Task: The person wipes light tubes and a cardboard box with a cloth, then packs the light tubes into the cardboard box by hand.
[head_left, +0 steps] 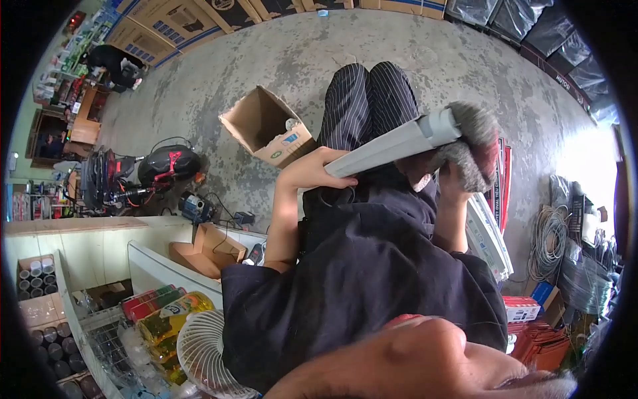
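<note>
A long pale grey plastic-looking piece [385, 147] lies slantwise above my lap, its far end raised to the right. My left hand [312, 171] is closed round its lower left end. At the other end my right hand [450, 183] grips a fuzzy grey cloth with reddish parts [475, 143]. The cloth wraps round beside the raised end and touches it; most of my right fingers are hidden behind it. An open cardboard box [292, 147] stands on the floor just beyond my left hand. By my right forearm is a stack of long white pieces [488, 236].
A motorbike [166, 166] and a blue motor-like machine [196, 207] stand to the left. A counter with bottles [166, 326] and a round white fan guard [203, 349] is close at my left. Coiled cable [550, 239] lies right. A person [114, 65] bends far left.
</note>
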The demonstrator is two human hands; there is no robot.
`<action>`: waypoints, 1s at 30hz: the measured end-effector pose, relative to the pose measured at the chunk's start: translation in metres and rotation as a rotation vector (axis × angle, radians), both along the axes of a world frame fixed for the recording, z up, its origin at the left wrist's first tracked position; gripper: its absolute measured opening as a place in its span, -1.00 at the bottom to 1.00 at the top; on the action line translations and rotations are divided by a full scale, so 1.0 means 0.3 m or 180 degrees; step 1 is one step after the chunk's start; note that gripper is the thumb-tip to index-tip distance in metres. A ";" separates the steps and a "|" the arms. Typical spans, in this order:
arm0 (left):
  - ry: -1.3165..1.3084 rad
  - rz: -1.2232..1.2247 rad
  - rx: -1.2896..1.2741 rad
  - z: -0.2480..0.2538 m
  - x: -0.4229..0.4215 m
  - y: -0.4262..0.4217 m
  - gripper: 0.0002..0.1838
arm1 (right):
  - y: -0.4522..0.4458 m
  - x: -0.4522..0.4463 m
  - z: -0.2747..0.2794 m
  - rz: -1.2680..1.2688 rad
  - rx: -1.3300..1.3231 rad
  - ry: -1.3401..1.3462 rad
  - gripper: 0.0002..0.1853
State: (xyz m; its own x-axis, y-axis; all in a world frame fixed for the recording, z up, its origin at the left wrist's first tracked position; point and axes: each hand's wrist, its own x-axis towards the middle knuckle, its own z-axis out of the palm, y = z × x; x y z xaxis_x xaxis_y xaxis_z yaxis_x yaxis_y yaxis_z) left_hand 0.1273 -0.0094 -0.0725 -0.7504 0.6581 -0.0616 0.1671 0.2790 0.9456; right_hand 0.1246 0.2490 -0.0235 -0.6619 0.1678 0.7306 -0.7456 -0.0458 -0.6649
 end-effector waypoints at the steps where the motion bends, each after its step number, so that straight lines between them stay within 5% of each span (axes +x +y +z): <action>1: -0.0099 -0.0144 -0.0073 0.001 0.000 -0.008 -0.65 | 0.012 -0.009 0.030 -0.0106 0.0631 0.0392 -0.53; 7: -0.0125 -0.0398 -0.0048 -0.013 -0.003 -0.010 -0.64 | -0.013 0.013 0.078 -0.0263 0.0905 0.0444 -0.65; 11: -0.0089 -0.0326 0.0150 -0.018 0.002 0.004 -0.65 | -0.043 0.025 0.073 0.0335 -0.0254 -0.0223 -0.63; 15: -0.0171 -0.0349 0.0170 -0.025 -0.003 0.003 -0.66 | -0.037 0.008 0.042 0.0307 -0.0509 -0.0220 -0.55; 17: -0.0052 -0.0333 0.0070 -0.033 -0.003 -0.001 -0.65 | 0.018 0.008 0.056 0.0415 -0.0335 -0.0333 -0.53; 19: -0.0056 -0.0302 0.0013 -0.018 0.000 0.001 -0.65 | 0.070 -0.011 0.069 0.0614 0.0926 0.0273 -0.67; 30: 0.0086 -0.0310 -0.0188 -0.044 0.012 -0.036 -0.61 | 0.079 0.057 0.154 0.0188 0.2232 -0.0507 -0.75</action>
